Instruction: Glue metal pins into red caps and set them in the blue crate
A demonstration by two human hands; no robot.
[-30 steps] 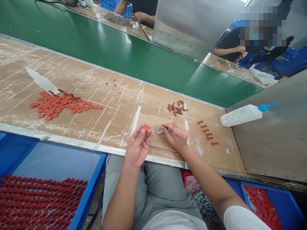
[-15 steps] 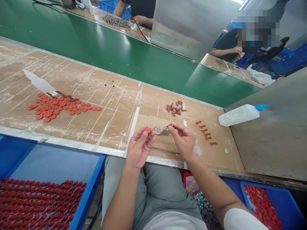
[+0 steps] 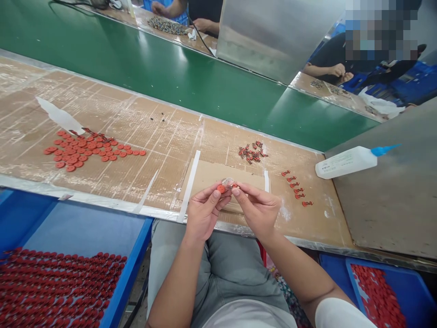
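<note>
My left hand (image 3: pixel 202 213) pinches a round red disc (image 3: pixel 221 188) between thumb and fingers. Close beside it, my right hand (image 3: pixel 260 210) grips a small red-and-dark figurine (image 3: pixel 235 185) by its fingertips. Disc and figurine are side by side; whether they touch I cannot tell. Just behind the fingers a small clear cup (image 3: pixel 227 181) is partly hidden, on a cardboard sheet (image 3: pixel 208 173). Beyond my right hand lies a heap of similar small figurines (image 3: pixel 252 152). Figurines standing on red discs (image 3: pixel 296 190) form a short row to the right.
Loose red discs (image 3: pixel 73 152) are spread at the left near a white strip (image 3: pixel 59 116). A glue bottle (image 3: pixel 348 162) with a blue nozzle leans by a metal panel (image 3: pixel 392 191). Blue trays (image 3: pixel 138 255) of red pieces flank my legs. Across the green belt (image 3: pixel 191 77), people work.
My right hand has moved left with the figurine, and my left hand slightly right with the disc, so the two pieces are now close together. The clear cup is now more covered.
</note>
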